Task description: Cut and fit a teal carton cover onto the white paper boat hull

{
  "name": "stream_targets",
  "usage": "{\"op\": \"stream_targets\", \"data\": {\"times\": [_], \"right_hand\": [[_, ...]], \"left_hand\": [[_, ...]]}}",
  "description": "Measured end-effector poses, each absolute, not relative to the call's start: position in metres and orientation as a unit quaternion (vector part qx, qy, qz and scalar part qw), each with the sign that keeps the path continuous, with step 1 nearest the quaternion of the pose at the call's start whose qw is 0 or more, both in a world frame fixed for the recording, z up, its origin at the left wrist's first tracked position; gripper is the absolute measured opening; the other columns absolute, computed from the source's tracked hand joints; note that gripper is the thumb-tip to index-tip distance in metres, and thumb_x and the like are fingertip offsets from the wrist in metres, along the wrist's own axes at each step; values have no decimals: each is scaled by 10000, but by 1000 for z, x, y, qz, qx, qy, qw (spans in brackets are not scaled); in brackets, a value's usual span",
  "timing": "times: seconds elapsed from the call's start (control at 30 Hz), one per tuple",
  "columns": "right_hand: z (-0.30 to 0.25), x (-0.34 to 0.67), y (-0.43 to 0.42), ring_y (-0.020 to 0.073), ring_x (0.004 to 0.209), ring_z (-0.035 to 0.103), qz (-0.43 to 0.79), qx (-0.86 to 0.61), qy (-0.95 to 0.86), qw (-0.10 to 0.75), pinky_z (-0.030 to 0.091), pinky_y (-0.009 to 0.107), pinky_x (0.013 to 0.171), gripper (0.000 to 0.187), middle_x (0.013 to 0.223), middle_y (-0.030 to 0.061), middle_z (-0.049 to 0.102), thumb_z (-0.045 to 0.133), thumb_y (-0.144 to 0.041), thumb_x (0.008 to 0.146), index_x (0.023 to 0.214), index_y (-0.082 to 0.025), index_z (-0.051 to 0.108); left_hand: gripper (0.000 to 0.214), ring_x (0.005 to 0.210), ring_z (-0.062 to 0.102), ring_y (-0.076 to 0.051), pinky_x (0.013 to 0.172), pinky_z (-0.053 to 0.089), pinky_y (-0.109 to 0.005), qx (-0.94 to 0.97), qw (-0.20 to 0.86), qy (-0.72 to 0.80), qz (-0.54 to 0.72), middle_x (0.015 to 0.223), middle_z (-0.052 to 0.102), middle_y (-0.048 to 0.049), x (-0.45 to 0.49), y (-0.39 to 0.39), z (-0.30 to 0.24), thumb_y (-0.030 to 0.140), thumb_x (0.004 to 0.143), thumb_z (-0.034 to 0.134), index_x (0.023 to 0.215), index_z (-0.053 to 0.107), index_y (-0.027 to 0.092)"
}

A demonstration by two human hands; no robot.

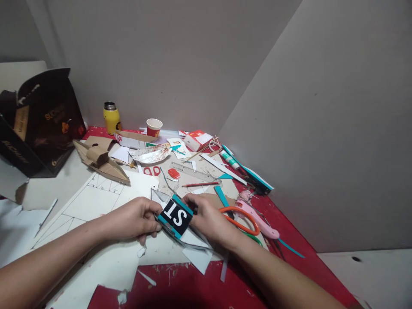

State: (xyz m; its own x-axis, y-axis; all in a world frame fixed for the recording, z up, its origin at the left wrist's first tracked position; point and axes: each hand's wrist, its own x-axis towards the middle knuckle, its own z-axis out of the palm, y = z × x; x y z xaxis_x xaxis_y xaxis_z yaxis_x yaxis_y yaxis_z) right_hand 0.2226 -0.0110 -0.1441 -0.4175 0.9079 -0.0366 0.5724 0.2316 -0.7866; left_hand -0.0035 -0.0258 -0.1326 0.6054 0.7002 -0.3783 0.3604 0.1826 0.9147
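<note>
A small paper boat model with pointed ends sits between my two hands. Across its middle arches a black cover with teal edges and the white letters "ST", seen upside down. My left hand pinches the boat's left side between thumb and fingers. On the opposite side, my right hand is closed on the cover's teal edge, its fingertips partly hidden. Beneath lies a large cream sheet with pencil lines. Close to my right wrist are orange-handled scissors and a pink glue gun.
A brown cardboard boat stands left of centre, with a silvery leaf-shaped piece behind. A red pencil, clear ruler and paper scraps are scattered around. Farther back are a yellow bottle, paper cup and dark box.
</note>
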Motion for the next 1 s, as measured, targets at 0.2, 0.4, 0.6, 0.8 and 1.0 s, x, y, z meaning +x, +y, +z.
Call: {"op": "stream_targets", "data": {"times": [0.2,0.4,0.6,0.8,1.0], "right_hand": [[-140,223,-12,138,673,546,338,-490,-776,211,395,226,603,131,735,-10,624,565,-63,731,803,-168,595],[-139,220,-12,160,730,575,286,-487,-801,200,407,250,649,160,786,19,652,551,-49,754,844,-162,619],[-127,230,-11,208,860,636,231,-447,-845,180,469,316,758,263,959,71,708,581,-125,800,1050,-169,649],[-93,248,-31,198,775,650,183,-445,-856,191,499,306,678,179,886,60,723,561,-211,868,1002,-204,680],[-117,244,-61,125,480,444,336,-521,-762,189,333,236,454,179,543,-31,524,583,-278,833,881,-185,728]], "left_hand": [[123,431,501,-64,471,476,-205,632,629,435,123,594,522,59,-3,-26,-132,231,763,586,667,584,153],[194,429,491,-73,434,422,-195,661,594,441,130,602,536,45,-3,-27,-134,299,815,567,709,627,147],[231,414,498,-84,418,399,-204,653,582,461,148,611,566,35,-1,-26,-141,339,836,554,824,679,145],[253,414,499,-88,413,396,-204,652,574,471,151,599,564,34,0,-26,-143,365,832,564,811,683,143],[279,414,492,-92,404,396,-206,656,571,472,145,587,549,35,-2,-25,-147,400,827,574,754,660,144]]}}
